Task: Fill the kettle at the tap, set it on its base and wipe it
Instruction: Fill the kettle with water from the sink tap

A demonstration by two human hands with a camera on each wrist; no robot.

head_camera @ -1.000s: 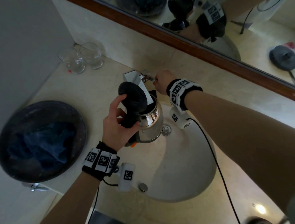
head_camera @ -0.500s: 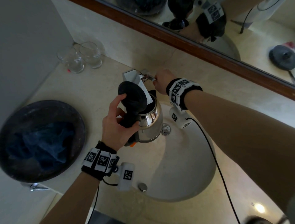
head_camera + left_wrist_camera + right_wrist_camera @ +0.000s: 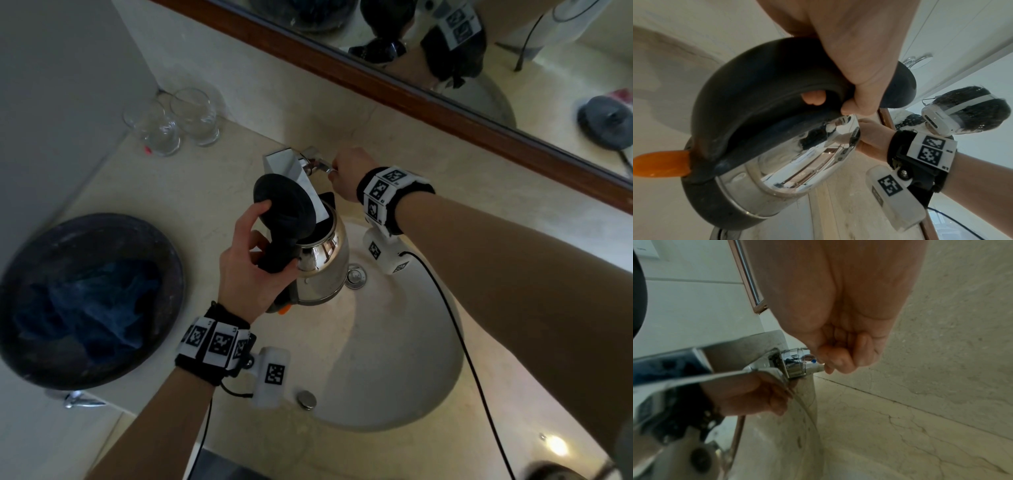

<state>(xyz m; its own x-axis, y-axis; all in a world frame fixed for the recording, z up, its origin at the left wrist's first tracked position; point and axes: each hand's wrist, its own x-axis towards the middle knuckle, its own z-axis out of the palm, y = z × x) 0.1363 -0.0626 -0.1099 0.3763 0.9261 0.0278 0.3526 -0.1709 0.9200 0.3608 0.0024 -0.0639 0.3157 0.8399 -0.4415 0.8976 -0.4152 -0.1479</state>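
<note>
Nothing has shifted over the last second: left hand (image 3: 251, 270) still grips the kettle (image 3: 322, 263) handle, lid up, under the tap (image 3: 291, 171) above the sink (image 3: 394, 359). Right hand (image 3: 349, 171) stays curled on the tap lever (image 3: 813, 366); water flow can't be seen, so filling probably continues

Dim, warm indoor light. The head view is dark at its left edge and bends strongly outward. The kettle (image 3: 813, 154) shows mirror glare. The right wrist view is soft, the tap (image 3: 694, 369) blurred.
</note>
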